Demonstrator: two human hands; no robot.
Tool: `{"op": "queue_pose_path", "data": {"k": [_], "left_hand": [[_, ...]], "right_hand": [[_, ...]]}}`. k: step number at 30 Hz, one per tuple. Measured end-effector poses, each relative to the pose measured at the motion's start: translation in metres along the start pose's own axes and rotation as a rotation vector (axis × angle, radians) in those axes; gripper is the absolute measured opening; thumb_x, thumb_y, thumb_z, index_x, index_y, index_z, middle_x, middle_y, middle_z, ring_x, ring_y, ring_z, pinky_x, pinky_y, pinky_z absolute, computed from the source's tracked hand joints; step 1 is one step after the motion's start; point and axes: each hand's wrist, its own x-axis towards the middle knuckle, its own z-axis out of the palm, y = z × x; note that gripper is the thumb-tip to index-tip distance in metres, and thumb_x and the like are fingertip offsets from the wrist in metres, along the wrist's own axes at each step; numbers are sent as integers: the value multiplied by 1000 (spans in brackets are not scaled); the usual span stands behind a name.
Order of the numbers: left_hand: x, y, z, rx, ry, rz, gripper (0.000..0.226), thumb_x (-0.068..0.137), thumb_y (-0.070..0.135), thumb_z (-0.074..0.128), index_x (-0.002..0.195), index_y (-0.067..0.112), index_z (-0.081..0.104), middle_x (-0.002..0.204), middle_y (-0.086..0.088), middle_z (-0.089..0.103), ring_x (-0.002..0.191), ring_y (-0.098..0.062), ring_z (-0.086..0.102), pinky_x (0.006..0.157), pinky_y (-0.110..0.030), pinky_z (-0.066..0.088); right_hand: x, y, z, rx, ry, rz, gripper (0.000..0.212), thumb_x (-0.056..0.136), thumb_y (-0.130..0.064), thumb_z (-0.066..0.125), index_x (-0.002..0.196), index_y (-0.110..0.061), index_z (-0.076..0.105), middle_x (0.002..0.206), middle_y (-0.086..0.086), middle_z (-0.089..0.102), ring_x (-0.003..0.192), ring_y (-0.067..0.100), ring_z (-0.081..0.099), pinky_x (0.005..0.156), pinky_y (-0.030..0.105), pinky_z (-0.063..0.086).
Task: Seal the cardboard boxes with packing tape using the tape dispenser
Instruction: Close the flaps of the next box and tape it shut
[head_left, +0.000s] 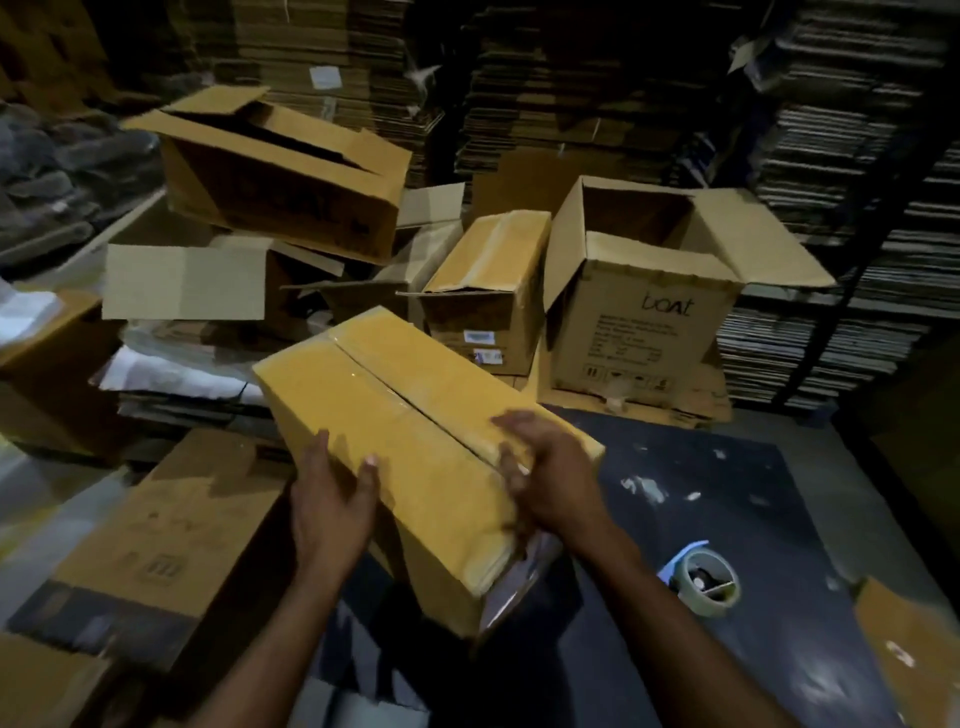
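Currently, left hand and right hand both grip the taped cardboard box, tilted; the tape dispenser lies apart at right.

A dim packing warehouse: tall stacks of flattened cartons line the back, with loose cardboard boxes piled in front.
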Motion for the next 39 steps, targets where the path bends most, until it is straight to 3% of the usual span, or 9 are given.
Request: {"op": "queue_pose_path", "data": {"k": [3, 5, 9, 14, 20, 23, 28, 34, 39], "left_hand": [[-55, 13, 25, -285, -79, -183, 88, 91, 72, 59, 163, 40, 19, 168, 1, 32, 152, -28, 35, 121, -54, 34], [-74, 19, 37, -345, -169, -270, 95, 90, 68, 60, 165, 44, 6, 170, 4, 27, 152, -28, 34, 122, -53, 33], [-57, 5, 41, -404, -193, -238, 92, 94, 51, 72, 161, 54, 9, 164, 6, 38, 144, -24, 46, 116, -55, 41], [-18, 19, 46, -462, -308, -129, 74, 104, 25, 64, 165, 36, 23, 159, 9, 45, 139, -15, 50, 109, -37, 44], [23, 39, 69, 115, -314, -19, 80, 104, 52, 53, 168, 25, 13, 166, -7, 35, 148, -29, 39, 114, -45, 40], [14, 60, 75, 453, -150, 307, 74, 106, 49, 46, 166, 16, 20, 170, -18, 25, 155, -37, 25, 121, -55, 30], [-26, 92, 113, 575, -334, 454, 84, 100, 75, 13, 163, 23, 33, 169, -11, 30, 160, -26, 15, 125, -56, 19], [-28, 90, 130, 885, -435, 478, 82, 97, 81, 0, 166, 37, 14, 175, -5, 2, 161, -28, -8, 124, -67, -3], [-30, 97, 124, 936, -445, 477, 91, 90, 83, -13, 166, 39, 9, 174, -3, -16, 158, -29, -23, 122, -70, -8]], "right_hand": [[9, 52, -27, -194, -94, 235, 64, 97, -58, 39, 143, -16, 56, 140, 12, 59, 128, 31, 55, 102, 44, 48], [-1, 67, -37, -193, -151, 285, 78, 96, -72, 32, 134, -9, 59, 120, 14, 68, 107, 29, 65, 84, 43, 53], [-38, 65, -53, -12, -179, 322, 34, 93, -42, 74, 124, -30, 66, 91, -22, 67, 81, -9, 65, 66, 13, 51], [-80, 84, -48, 170, -18, 481, 70, 72, -34, 92, 137, -24, 65, 122, -14, 68, 100, -4, 65, 81, 10, 52], [-61, 110, -57, 370, 0, 482, 58, 76, -20, 90, 131, -22, 70, 115, -19, 72, 103, -7, 68, 87, 21, 59], [-64, 151, -73, 391, -158, 491, 52, 82, -15, 86, 131, -26, 69, 114, -19, 75, 113, 2, 68, 91, 28, 60], [-81, 249, -86, -334, -541, 549, 62, 88, -3, 62, 143, -29, 60, 142, 3, 63, 118, 27, 65, 77, 20, 40], [-83, 324, -70, -546, -857, 444, 51, 98, -39, 61, 148, -38, 52, 147, -2, 55, 133, 25, 53, 107, 33, 44], [-85, 351, -52, -692, -879, 267, 30, 91, -36, 62, 116, -26, 73, 126, 5, 66, 112, 29, 65, 95, 37, 53]]}}
